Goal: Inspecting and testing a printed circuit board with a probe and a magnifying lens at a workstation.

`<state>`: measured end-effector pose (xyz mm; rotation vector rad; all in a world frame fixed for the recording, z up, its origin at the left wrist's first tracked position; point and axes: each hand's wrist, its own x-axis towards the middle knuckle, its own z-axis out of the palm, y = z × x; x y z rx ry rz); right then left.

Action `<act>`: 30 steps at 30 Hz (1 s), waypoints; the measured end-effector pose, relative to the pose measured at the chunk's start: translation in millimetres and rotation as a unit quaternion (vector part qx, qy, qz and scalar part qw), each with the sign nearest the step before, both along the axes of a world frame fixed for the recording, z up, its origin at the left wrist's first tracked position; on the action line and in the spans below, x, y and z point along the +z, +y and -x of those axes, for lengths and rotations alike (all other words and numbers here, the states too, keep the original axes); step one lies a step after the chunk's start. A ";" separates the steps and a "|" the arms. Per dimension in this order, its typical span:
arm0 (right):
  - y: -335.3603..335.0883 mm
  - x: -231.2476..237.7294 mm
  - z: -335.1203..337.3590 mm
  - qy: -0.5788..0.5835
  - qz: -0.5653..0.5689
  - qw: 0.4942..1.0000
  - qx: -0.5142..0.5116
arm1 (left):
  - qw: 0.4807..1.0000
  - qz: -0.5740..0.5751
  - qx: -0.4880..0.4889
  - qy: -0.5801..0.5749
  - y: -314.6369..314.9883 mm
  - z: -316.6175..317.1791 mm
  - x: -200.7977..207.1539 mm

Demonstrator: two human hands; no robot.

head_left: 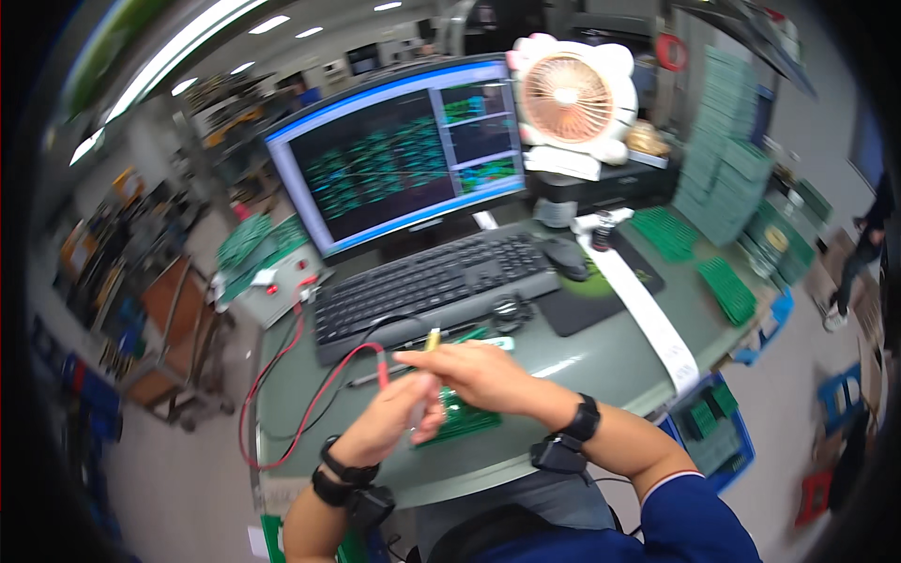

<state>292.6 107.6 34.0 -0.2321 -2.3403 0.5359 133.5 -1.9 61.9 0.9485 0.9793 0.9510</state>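
Both hands meet low over the near middle of the desk. My left hand [394,418] is closed, with a red test lead [383,368] running into it; a small whitish piece shows below its fingers, too blurred to name. My right hand [483,375] reaches across from the right, its fingers drawn together against the top of the left hand. Above these fingers sticks up a slim yellow piece [433,340] with a pale tip; its lower part is hidden. Under the hands lies a green circuit board [466,424], partly covered.
Behind the hands stand a keyboard [436,281] and a monitor [375,155]. The red lead and a black one loop left beside a white box [277,286]. Right are a mouse [565,258], a white paper strip [648,314], green boards [727,291] and a fan [568,98].
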 end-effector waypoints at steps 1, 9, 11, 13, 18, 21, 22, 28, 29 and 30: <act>-6.5 7.5 1.1 0.003 0.019 1.000 0.019 | 1.000 -0.006 -0.024 -0.001 -6.1 -0.9 2.7; 34.2 25.2 -12.0 0.035 0.231 0.972 0.038 | 0.785 -0.175 0.144 0.577 -48.8 36.8 -3.9; 47.6 20.7 -14.2 0.113 0.351 0.926 0.073 | 0.730 -0.169 0.165 0.641 -46.7 49.2 -12.4; 62.4 12.1 -22.5 0.112 0.381 0.916 0.053 | 0.632 -0.175 0.143 0.741 -40.6 60.0 -28.3; 70.7 1.6 -26.5 0.127 0.363 0.923 0.031 | 0.588 -0.214 0.139 0.767 -13.4 66.1 -40.3; 72.7 -6.3 -23.8 0.131 0.356 0.925 0.034 | 0.555 -0.213 0.123 0.795 -2.2 59.5 -41.1; 70.6 -7.1 -20.1 0.126 0.359 0.924 0.033 | 0.543 -0.220 0.137 0.798 -2.7 61.5 -44.8; 64.9 -8.9 -21.5 0.102 0.347 0.932 0.005 | 0.542 -0.211 0.144 0.800 3.5 67.6 -58.5; 64.3 -7.6 -23.0 0.100 0.344 0.934 -0.001 | 0.545 -0.217 0.136 0.798 4.0 70.3 -61.1; 64.6 -5.7 -23.1 0.105 0.338 0.935 0.002 | 0.539 -0.225 0.138 0.800 4.4 73.2 -63.3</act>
